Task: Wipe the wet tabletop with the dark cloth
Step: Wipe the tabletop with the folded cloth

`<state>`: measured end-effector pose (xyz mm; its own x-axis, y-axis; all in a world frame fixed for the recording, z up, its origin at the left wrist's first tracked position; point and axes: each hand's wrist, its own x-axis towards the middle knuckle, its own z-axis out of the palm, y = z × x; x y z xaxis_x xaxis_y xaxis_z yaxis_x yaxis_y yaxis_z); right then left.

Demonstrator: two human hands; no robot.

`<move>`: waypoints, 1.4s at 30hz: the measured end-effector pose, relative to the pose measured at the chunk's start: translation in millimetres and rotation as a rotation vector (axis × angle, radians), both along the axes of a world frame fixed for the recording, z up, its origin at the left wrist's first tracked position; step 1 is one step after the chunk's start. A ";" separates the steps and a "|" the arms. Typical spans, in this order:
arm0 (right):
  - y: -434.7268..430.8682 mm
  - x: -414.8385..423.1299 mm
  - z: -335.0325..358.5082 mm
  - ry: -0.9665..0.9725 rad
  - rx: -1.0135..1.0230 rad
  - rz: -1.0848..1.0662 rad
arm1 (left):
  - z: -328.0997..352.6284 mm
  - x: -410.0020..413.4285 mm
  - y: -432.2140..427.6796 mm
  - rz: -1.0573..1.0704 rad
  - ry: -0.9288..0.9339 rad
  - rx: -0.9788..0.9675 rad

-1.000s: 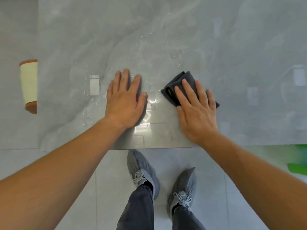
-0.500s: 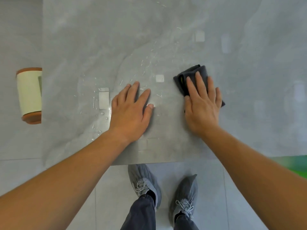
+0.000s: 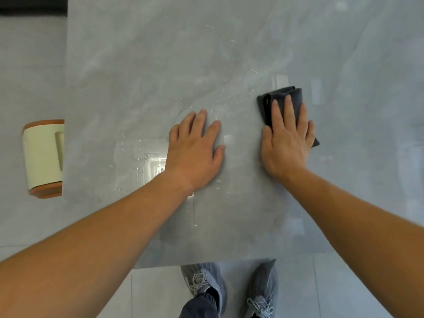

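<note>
A grey marbled tabletop (image 3: 160, 65) fills most of the view, with water drops and streaks (image 3: 220, 102) running from its middle toward the near left. A folded dark grey cloth (image 3: 266, 104) lies right of centre. My right hand (image 3: 286, 143) presses flat on it with straight fingers, covering its near half. My left hand (image 3: 195, 152) rests flat on the wet surface just left of the cloth, holding nothing.
A cream seat with a brown rim (image 3: 43, 157) pokes out past the table's left edge. The table's near edge runs above my two grey shoes (image 3: 229, 288) on the tiled floor. More drops (image 3: 140, 157) lie left of my left hand.
My right hand has pushed the cloth farther from me across the table over the last second. My left hand has stayed flat on the surface. The camera view has shifted.
</note>
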<state>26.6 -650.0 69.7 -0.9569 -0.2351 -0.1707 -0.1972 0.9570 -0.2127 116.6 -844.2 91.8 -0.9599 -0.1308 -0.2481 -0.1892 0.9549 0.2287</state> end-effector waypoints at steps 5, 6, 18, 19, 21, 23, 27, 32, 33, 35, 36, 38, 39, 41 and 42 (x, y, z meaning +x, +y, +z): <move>27.8 33.9 7.0 -0.024 0.015 0.384 | 7.5 -7.1 0.7 0.016 0.017 0.004; 32.2 28.2 7.2 -0.039 0.019 0.394 | 8.4 -7.1 0.5 0.018 0.017 0.004; -2.7 -47.3 2.5 0.019 0.018 0.330 | 11.7 -47.8 -17.7 0.038 0.068 0.043; 6.0 -43.2 2.8 0.010 0.032 0.414 | 10.6 -58.1 -18.3 0.045 0.060 0.049; 16.3 -55.0 5.2 -0.010 0.042 0.522 | 8.9 -79.2 -20.2 0.069 0.047 0.055; 11.2 -86.4 5.4 -0.005 0.027 0.503 | 6.3 -99.1 -25.6 0.097 0.039 0.040; -29.0 -134.7 2.5 -0.005 -0.029 0.180 | 1.7 -128.1 -41.4 0.143 0.016 0.010; -19.6 -100.8 2.2 0.026 -0.013 0.503 | 1.2 -141.0 -48.6 0.176 -0.032 -0.001; -14.3 -108.4 2.2 0.016 -0.008 0.543 | 1.5 -140.6 -48.5 0.173 -0.038 0.000; -17.9 -138.9 1.4 0.003 -0.015 0.492 | 2.9 -140.5 -49.7 0.174 -0.036 0.012; -26.4 -157.5 1.4 0.006 -0.020 0.420 | 3.9 -140.9 -50.4 0.177 -0.032 0.020; -51.7 -194.5 1.4 0.005 -0.045 0.254 | 5.5 -141.3 -51.1 0.183 -0.025 0.025; -64.6 -207.8 1.3 0.000 -0.055 0.197 | 5.8 -141.5 -50.7 0.185 -0.022 0.024; -82.7 -215.4 0.7 0.007 -0.057 0.162 | 5.4 -141.8 -49.5 0.190 -0.018 0.032; -85.4 -209.9 0.7 0.014 -0.050 0.194 | 5.0 -141.5 -48.8 0.195 -0.018 0.037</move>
<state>-183.3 -735.4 70.5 -0.8950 -0.4231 -0.1415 -0.3801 0.8892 -0.2546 -24.9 -893.0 96.9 -0.9127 -0.3042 -0.2729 -0.3740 0.8910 0.2576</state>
